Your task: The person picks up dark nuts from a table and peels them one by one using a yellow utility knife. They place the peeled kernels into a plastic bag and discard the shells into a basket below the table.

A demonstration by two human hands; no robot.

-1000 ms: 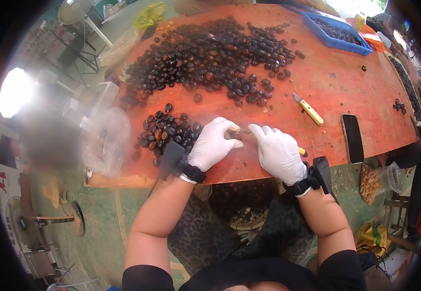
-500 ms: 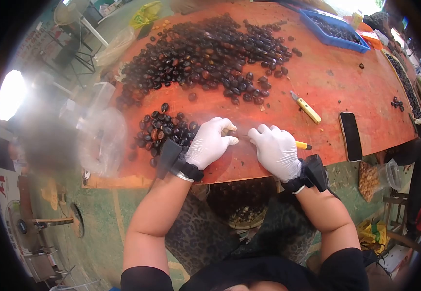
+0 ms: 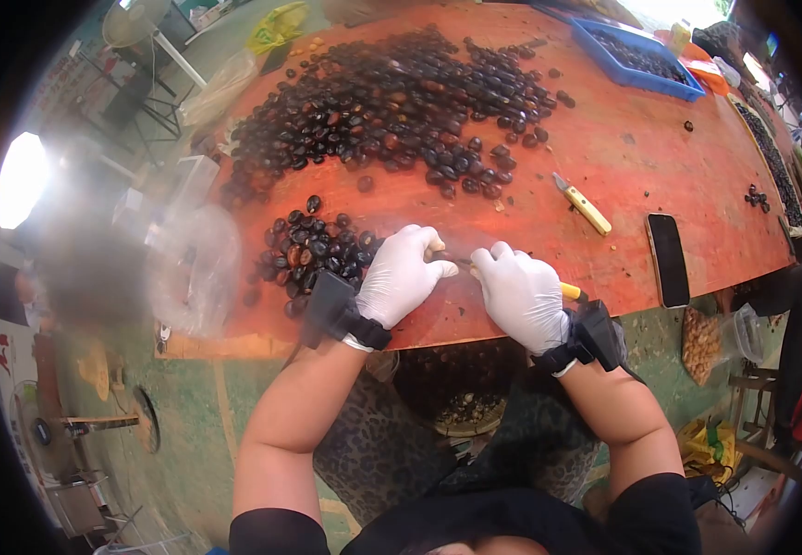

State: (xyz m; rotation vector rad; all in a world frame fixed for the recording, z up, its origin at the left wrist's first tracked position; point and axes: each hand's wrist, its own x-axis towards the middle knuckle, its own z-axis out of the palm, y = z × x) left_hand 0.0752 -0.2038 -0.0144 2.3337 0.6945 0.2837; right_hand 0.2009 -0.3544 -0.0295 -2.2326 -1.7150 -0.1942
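Observation:
My left hand (image 3: 403,275), in a white glove, is closed above the table's front edge, its thumb and fingers pinched round something too hidden to name. Just right of it, my gloved right hand (image 3: 519,291) is wrapped round a yellow-handled tool (image 3: 570,290), whose handle end sticks out past the palm. The tool's thin tip points at the left fingertips. A small pile of dark, glossy nuts or seeds (image 3: 313,248) lies beside my left hand. Farther back spreads a much larger heap (image 3: 364,102) of them.
On the red table (image 3: 623,176) lie a yellow-handled knife (image 3: 588,207) and a phone (image 3: 668,259). A blue tray (image 3: 641,57) of dark pieces stands at the back right. A bowl (image 3: 465,421) is below the front edge. At the right edge, another person's dark-clothed leg (image 3: 794,314) shows.
My right hand has shifted slightly left and its wrist has turned, so less of the yellow handle shows. The left hand has barely moved.

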